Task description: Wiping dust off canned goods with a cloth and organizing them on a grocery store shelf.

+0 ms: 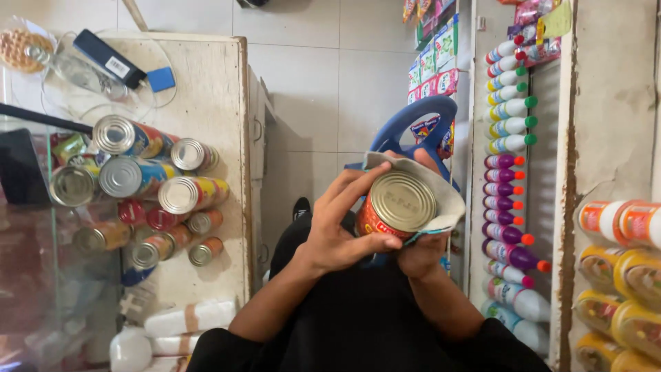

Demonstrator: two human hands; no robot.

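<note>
Lying on its side at chest height, the can (394, 207) points its ribbed metal end up toward the camera, so its long axis runs away from the viewer between both hands. The left hand (337, 231) wraps its near side, fingers (351, 184) curled over the rim and thumb beneath. The right hand (421, 251) cups it from behind through a grey cloth (441, 189), closed on both.

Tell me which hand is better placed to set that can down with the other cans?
Probably the left hand: it grips the can bare and is nearer the cans on the counter. The right hand cradles it through a cloth.
</note>
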